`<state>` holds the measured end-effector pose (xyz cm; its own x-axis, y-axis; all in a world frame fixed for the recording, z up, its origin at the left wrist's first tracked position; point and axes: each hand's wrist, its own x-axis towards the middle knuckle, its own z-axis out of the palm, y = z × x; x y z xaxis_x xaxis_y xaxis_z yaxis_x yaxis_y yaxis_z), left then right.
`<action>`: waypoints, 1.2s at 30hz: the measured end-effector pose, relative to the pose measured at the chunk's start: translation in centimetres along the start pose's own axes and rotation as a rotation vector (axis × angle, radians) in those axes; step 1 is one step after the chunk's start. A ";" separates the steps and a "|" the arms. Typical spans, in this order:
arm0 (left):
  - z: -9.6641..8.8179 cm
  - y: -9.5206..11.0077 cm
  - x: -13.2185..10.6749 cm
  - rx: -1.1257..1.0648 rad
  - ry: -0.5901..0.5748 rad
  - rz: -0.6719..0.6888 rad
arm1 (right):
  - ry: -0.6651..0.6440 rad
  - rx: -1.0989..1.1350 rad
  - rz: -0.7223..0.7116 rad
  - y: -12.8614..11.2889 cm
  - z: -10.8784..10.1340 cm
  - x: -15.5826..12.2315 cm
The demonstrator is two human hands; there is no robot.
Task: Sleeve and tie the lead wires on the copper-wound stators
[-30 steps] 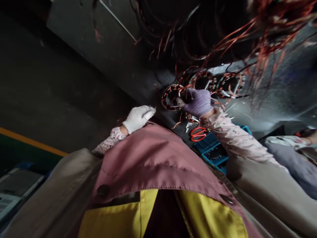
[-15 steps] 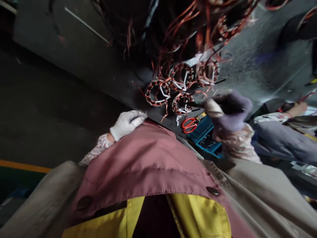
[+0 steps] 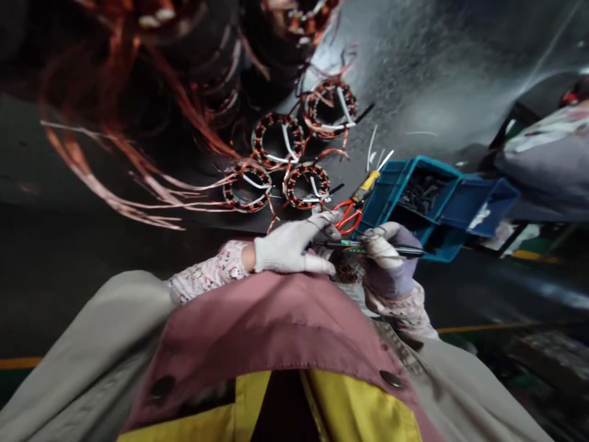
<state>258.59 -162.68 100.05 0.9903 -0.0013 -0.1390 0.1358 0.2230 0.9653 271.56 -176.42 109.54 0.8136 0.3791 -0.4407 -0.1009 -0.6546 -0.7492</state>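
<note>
1. Left hand (image 3: 292,245): white-gloved, back up, fingers pointing across toward the right; thumb spread well off the fingers.
2. Left wrist (image 3: 248,256): bare strip showing. Left forearm (image 3: 207,270) sleeved, crossing inward from the person's left.
3. Right hand (image 3: 391,255): purple-and-white-gloved, fingers curled, thumb pressed in, tight pinch.
4. Right forearm (image 3: 409,310): sleeved, I see only a short stretch.
5. Both hands near each other, apart.

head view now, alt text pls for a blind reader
A person's gloved right hand holds a thin dark tool, the gloved left hand spread near its end. Beyond lie four copper-wound rings; a red-handled tool and blue bins sit nearby.
</note>
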 end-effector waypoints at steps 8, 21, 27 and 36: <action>5.5 2.7 5.2 0.156 0.189 -0.182 | 0.134 0.309 0.088 5.0 0.9 -1.5; -3.4 -0.5 0.0 1.060 0.476 -0.339 | 0.172 -0.531 -0.426 11.2 -18.2 16.2; -10.0 -3.9 1.0 1.316 -0.007 -0.423 | 0.033 -0.670 -0.392 9.3 -16.0 18.5; -9.2 -5.7 1.8 1.360 -0.091 -0.350 | -0.582 -1.051 -0.599 1.0 9.3 17.9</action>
<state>259.37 -154.98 92.27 0.8909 0.0666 -0.4493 0.2427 -0.9059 0.3469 280.73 -164.21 96.30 0.1914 0.8310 -0.5223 0.8806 -0.3804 -0.2825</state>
